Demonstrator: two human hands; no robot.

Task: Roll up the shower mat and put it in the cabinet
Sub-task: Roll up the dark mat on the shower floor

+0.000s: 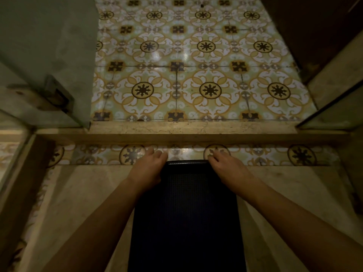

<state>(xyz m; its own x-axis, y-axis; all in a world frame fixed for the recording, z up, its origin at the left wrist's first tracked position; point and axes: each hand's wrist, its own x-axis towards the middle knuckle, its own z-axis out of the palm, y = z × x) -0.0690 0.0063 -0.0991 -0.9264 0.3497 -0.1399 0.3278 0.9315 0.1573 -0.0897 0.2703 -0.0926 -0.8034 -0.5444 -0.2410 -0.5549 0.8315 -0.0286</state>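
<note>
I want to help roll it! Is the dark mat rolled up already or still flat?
Nearly all flat. The mat lies spread on the floor; only its far edge looks slightly curled, where the left hand and right hand grip it.

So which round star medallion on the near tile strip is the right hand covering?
The middle one, under the right hand; the others lie uncovered.

Patterned floor tiles [196, 65]; stone threshold [192, 130]; glass door [45, 46].

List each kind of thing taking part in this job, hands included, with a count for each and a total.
Hands: 2, left hand and right hand, one at each far corner of the mat.
Mats: 1, dark mat, lying flat.
Total: 3
</note>
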